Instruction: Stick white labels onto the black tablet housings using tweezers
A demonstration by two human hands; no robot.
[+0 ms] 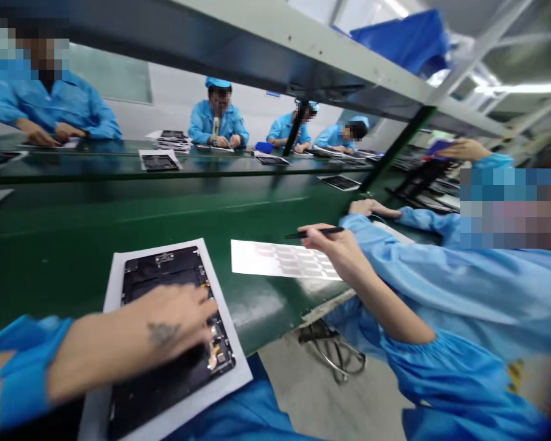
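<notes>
Currently, the left hand (pixel 174 318) enters from the lower left, its forearm bare past a blue cuff (pixel 27 373), and lies palm down on the back of a black tablet (pixel 165 269). The fingers are spread, with their tips near the tablet's right edge. Its grip is open: the fingers rest on the casing and do not close around anything. The tablet lies flat on a white sheet (pixel 112 306) on the green bench (pixel 73 245), at the edge nearest the wearer. Gold-coloured parts (pixel 213 358) show just beside the fingertips.

The right hand (pixel 328 245) enters from the lower right with the elbow bent and the wrist raised. Its grip is closed on a slim black pointed tool (pixel 314 233), held pen-fashion with the tip aimed left. The hand sits at the right end of a white label sheet (pixel 280 260), which lies on the bench just beside the tablet; contact with the sheet cannot be confirmed.

A co-worker's hand (pixel 371 208) rests at the bench to the right, and that person's other hand (pixel 463 149) is raised, holding a blue item (pixel 441 147). Across the bench, further workers in blue smocks and caps (pixel 218 119) sit at tablets.
</notes>
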